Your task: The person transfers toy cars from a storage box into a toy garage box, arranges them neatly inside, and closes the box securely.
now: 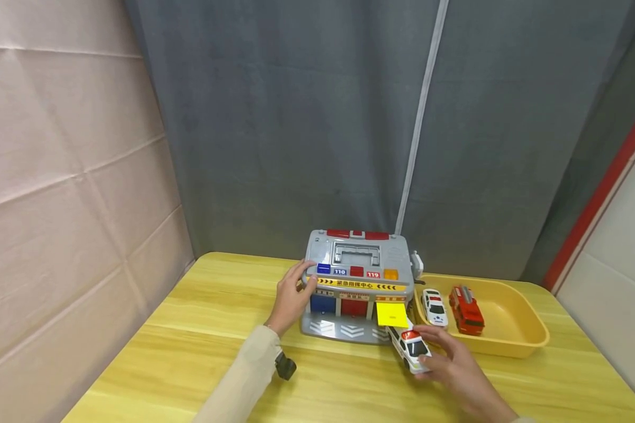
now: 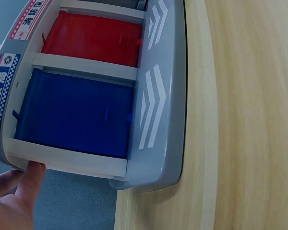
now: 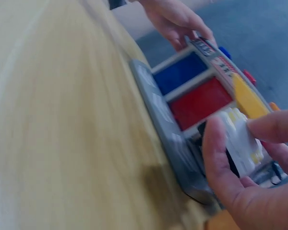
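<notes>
A grey toy garage [image 1: 357, 267] [image 2: 158, 115] [image 3: 158, 115] has a blue door [image 1: 323, 304] [image 2: 77, 112] [image 3: 180, 73] and a red door [image 1: 354, 308] [image 2: 93, 38] [image 3: 201, 102], both down. Its yellow door [image 1: 392, 315] [image 3: 249, 98] is raised and juts forward. My left hand [image 1: 290, 299] [image 2: 19, 199] [image 3: 175, 19] rests on the garage's left end, fingertips touching the casing. Between thumb and fingers, my right hand [image 1: 455, 367] [image 3: 252, 179] grips a white toy car [image 1: 410, 348] [image 3: 240, 141] with a red roof light, its rear end under the yellow door.
To the garage's right stands a yellow tray [image 1: 518, 346], holding a white toy car [image 1: 434, 307] and a red fire truck [image 1: 467, 310]. The wooden table [image 1: 190, 352] meets a grey curtain [image 1: 286, 147] at the back. A light cloth wall [image 1: 69, 194] stands on the left.
</notes>
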The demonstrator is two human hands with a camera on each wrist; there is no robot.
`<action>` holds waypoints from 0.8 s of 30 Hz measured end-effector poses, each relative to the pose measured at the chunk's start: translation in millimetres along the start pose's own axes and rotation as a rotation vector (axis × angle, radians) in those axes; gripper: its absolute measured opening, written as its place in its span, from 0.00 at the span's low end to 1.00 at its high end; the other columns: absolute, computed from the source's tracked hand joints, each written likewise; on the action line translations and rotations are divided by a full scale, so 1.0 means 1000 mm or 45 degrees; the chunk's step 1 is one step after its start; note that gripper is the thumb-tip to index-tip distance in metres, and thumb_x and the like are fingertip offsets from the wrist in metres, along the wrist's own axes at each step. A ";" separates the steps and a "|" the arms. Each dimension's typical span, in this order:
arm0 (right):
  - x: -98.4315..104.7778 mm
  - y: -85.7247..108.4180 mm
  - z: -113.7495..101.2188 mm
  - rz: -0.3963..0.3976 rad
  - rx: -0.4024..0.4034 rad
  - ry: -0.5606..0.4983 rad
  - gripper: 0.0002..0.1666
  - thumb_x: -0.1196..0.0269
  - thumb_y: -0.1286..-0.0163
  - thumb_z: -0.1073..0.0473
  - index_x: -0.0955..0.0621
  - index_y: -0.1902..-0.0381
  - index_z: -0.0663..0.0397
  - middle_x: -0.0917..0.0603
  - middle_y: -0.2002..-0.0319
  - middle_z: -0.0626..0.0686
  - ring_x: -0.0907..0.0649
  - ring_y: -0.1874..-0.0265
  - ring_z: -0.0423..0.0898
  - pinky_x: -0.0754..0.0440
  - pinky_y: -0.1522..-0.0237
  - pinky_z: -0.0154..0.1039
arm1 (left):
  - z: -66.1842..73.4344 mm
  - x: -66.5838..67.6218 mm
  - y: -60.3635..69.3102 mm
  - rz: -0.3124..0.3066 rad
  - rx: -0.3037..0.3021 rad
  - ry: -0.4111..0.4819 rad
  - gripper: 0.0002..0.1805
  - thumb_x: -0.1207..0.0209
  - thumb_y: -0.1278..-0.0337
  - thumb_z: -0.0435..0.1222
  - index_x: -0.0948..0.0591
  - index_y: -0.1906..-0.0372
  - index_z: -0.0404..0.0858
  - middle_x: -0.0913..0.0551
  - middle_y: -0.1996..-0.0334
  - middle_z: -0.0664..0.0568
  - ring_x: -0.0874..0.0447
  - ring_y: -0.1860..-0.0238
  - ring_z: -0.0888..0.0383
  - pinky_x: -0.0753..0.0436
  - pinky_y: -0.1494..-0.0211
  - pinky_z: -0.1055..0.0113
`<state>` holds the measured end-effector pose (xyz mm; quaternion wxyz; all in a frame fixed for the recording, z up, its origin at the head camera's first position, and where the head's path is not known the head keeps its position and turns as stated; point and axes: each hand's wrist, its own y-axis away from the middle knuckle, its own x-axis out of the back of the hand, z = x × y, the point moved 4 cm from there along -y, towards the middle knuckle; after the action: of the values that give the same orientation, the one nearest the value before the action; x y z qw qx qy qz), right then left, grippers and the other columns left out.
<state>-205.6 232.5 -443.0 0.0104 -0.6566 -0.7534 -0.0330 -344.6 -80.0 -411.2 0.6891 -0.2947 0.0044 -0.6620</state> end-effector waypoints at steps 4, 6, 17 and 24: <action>-0.012 -0.005 0.005 0.106 -0.029 -0.063 0.37 0.39 0.36 0.72 0.36 0.29 0.66 0.36 0.30 0.65 0.15 0.60 0.48 0.08 0.56 0.46 | 0.001 0.000 0.000 -0.007 0.006 -0.001 0.19 0.42 0.31 0.43 0.21 0.38 0.49 0.33 0.26 0.40 0.28 0.30 0.37 0.18 0.34 0.45; -0.017 -0.008 0.007 0.166 -0.065 -0.093 0.38 0.39 0.36 0.73 0.37 0.29 0.65 0.37 0.29 0.66 0.16 0.59 0.49 0.08 0.56 0.45 | 0.001 0.000 0.000 -0.012 0.009 -0.001 0.19 0.42 0.31 0.44 0.21 0.37 0.49 0.33 0.26 0.40 0.28 0.30 0.37 0.19 0.34 0.45; -0.036 -0.024 0.005 0.315 -0.083 -0.201 0.30 0.45 0.35 0.77 0.37 0.35 0.69 0.35 0.35 0.66 0.16 0.59 0.49 0.08 0.55 0.43 | 0.002 0.001 -0.002 -0.019 -0.012 0.005 0.20 0.42 0.31 0.43 0.21 0.37 0.48 0.33 0.26 0.38 0.29 0.29 0.37 0.19 0.34 0.44; -0.041 -0.040 0.010 0.391 -0.136 -0.234 0.15 0.41 0.33 0.73 0.29 0.50 0.69 0.26 0.51 0.57 0.16 0.59 0.45 0.08 0.55 0.41 | 0.000 0.000 0.000 -0.022 -0.006 -0.002 0.20 0.43 0.30 0.44 0.21 0.37 0.49 0.33 0.26 0.40 0.30 0.29 0.38 0.18 0.34 0.45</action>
<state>-239.2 187.4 -456.5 -0.0884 -0.7639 -0.6392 -0.0108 -344.7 -80.3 -410.8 0.6827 -0.2971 0.0028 -0.6675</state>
